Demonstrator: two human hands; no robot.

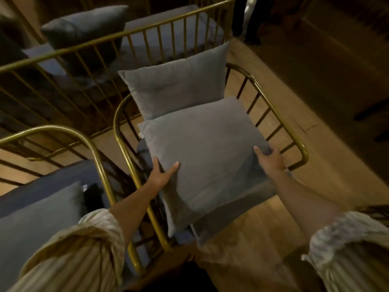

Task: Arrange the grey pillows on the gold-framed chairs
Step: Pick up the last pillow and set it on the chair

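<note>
A grey square pillow (206, 157) lies over the seat of a gold-framed chair (280, 114) in the middle of the view. My left hand (162, 173) grips its left edge and my right hand (271, 158) grips its right corner. Behind it a second grey pillow (179, 87) leans against the chair's back. A third grey pillow (35, 209) rests on the gold-framed chair (92, 148) at the lower left. A darker grey pillow (84, 24) stands on the gold-framed sofa (117, 36) at the top.
The three gold frames stand close together with narrow gaps of wooden floor (311, 186) between them. Open floor lies to the right of the middle chair. Dark furniture legs (248, 22) show at the top right.
</note>
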